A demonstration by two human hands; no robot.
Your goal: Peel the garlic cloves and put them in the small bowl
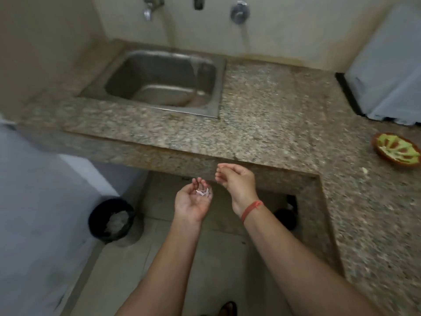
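The left hand's [193,201] fingers [200,182] curl loosely upward at centre frame, cupping garlic skins [202,192], probably bound for the bin [111,218] at lower left. The right hand's [237,180] fingers [222,173] are bunched; whether they pinch anything, I cannot tell. The small bowl [397,148] waits on the table [273,106], far right.

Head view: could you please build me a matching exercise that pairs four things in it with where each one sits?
Things:
1. garlic skins
2. small bowl
3. bin
4. sink

Places:
a. on the floor, to the left
b. in the upturned palm of the left hand
c. on the counter, at the far right
d. set into the counter below the taps

Pairs: 1-b, 2-c, 3-a, 4-d
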